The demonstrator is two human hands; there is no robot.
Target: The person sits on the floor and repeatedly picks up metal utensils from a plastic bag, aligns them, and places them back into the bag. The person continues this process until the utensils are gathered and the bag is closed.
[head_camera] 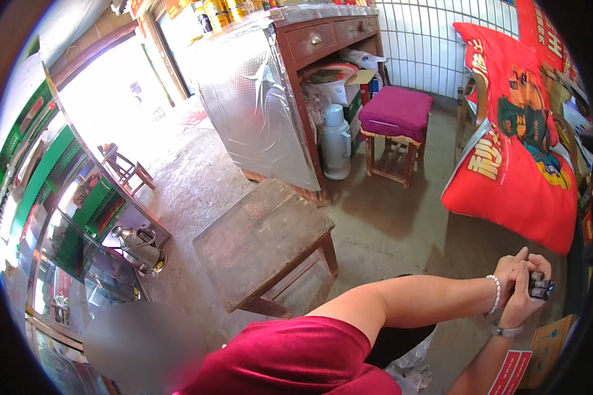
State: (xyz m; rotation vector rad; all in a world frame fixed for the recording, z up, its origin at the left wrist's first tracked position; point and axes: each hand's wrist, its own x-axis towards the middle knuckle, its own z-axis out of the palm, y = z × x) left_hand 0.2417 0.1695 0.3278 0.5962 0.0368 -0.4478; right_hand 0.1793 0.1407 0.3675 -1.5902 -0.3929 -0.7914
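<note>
Neither of my hands is in view. Before me is another person in a crimson short-sleeved top [296,353], with both arms reaching to the right. That person's hands [521,276] are together around small dark cylindrical pieces [539,286]; what these are cannot be told. A white bead bracelet [495,295] circles one wrist and a pale band [506,331] the other. A worn wooden stool [264,237] stands beside the person. Beyond the hands, a red printed cushion or sack [516,197] is draped on a chair.
A wooden desk [301,39] with a foil-covered side stands behind the stool. Near it are a pale blue thermos flask [336,148] and a purple-cushioned stool [396,116]. At left, a metal jug [141,247] stands by a glass cabinet [71,247]. A cardboard box [548,345] is lower right.
</note>
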